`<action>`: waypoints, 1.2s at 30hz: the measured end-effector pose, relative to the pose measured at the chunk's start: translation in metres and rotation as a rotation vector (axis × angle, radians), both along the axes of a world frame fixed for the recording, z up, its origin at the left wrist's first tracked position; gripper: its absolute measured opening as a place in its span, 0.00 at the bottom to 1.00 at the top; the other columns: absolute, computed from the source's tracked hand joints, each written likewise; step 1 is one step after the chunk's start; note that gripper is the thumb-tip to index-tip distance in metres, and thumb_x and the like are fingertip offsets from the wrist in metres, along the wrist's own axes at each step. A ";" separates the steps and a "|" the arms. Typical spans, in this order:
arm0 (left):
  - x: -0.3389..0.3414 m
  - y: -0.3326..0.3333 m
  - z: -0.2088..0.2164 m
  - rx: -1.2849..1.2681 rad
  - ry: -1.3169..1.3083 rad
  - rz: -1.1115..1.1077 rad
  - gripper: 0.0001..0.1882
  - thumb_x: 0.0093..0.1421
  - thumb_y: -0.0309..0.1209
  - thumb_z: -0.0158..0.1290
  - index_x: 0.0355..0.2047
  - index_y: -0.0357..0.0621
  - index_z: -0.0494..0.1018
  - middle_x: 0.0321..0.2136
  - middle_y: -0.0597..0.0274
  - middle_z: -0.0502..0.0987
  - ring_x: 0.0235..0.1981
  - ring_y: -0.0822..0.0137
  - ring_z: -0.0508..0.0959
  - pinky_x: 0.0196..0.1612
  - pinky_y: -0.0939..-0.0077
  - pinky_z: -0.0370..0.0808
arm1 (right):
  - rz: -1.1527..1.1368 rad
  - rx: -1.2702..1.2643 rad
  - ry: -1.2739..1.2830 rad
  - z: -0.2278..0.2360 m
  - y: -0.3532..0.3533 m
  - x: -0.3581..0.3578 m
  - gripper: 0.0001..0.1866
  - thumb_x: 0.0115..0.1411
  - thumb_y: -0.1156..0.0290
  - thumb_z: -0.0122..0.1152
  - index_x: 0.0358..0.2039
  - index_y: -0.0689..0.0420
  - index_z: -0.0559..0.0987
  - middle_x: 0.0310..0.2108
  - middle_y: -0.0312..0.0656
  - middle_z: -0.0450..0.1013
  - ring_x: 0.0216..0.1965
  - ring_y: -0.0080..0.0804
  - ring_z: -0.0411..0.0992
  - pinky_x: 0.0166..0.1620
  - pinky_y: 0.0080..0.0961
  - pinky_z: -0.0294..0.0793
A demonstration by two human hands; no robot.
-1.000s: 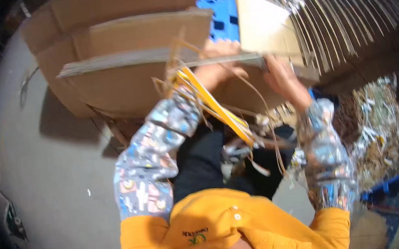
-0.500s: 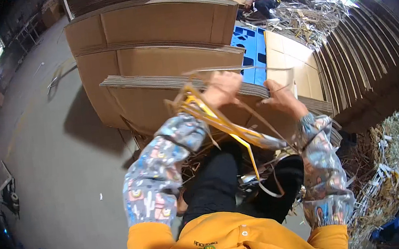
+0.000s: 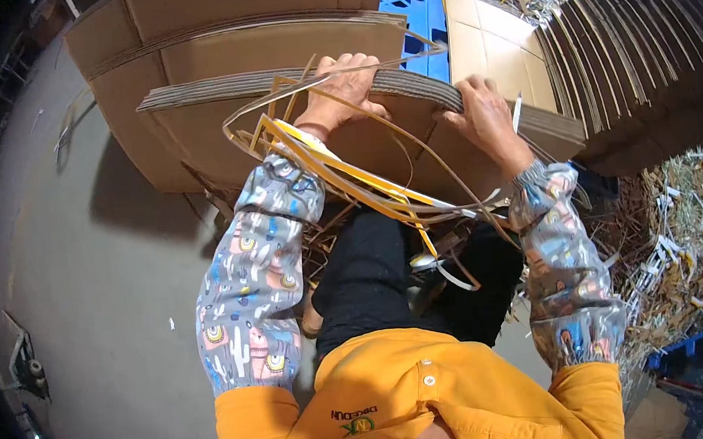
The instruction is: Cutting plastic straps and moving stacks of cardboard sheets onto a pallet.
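Note:
A stack of brown cardboard sheets [image 3: 243,124] stands on edge in front of me, its top edge bending down at the right. My left hand [image 3: 344,92] grips that top edge near the middle, fingers over the far side. At the right end of the same stack, my right hand [image 3: 489,124] is closed round the edge. Loops of thin brown, white and yellow cardboard strips [image 3: 347,173] hang about my left wrist and trail across toward my right forearm. Part of each hand's fingers is hidden behind the sheets.
More upright cardboard stacks [image 3: 282,47] stand behind. A blue pallet [image 3: 426,19] lies beyond, with flat cardboard [image 3: 491,42] beside it. Rows of standing sheets [image 3: 630,53] line the right. Scrap strips [image 3: 673,263] cover the floor there. Grey floor [image 3: 123,329] stretches to the left.
My left hand has shifted left along the stack's edge, away from my right hand. The strips swung left with it. The view has tipped downward, and the person in yellow has left it.

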State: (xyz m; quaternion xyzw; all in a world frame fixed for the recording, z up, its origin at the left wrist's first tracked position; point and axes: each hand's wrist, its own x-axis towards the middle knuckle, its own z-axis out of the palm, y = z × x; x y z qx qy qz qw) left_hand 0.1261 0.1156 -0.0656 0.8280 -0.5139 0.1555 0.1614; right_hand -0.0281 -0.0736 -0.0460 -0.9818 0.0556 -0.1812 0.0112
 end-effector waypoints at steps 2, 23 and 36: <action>0.000 0.000 0.001 0.021 -0.041 0.009 0.33 0.33 0.54 0.64 0.33 0.46 0.67 0.31 0.61 0.72 0.40 0.61 0.72 0.40 0.64 0.65 | -0.025 -0.072 0.005 0.007 0.007 -0.002 0.19 0.44 0.62 0.67 0.31 0.60 0.72 0.34 0.49 0.67 0.41 0.45 0.65 0.40 0.38 0.66; 0.019 0.008 -0.012 -0.048 -0.167 -0.097 0.17 0.45 0.36 0.56 0.33 0.51 0.62 0.28 0.63 0.72 0.36 0.60 0.74 0.33 0.62 0.67 | 0.215 0.264 0.136 0.018 0.103 -0.037 0.12 0.47 0.78 0.53 0.32 0.60 0.62 0.27 0.55 0.68 0.27 0.56 0.70 0.28 0.48 0.69; 0.035 0.076 -0.011 0.204 0.004 0.048 0.38 0.29 0.43 0.67 0.42 0.48 0.64 0.37 0.59 0.69 0.43 0.57 0.69 0.43 0.63 0.62 | 0.149 1.343 0.388 -0.007 0.066 -0.061 0.21 0.50 0.68 0.61 0.39 0.63 0.64 0.25 0.42 0.66 0.29 0.30 0.65 0.33 0.27 0.66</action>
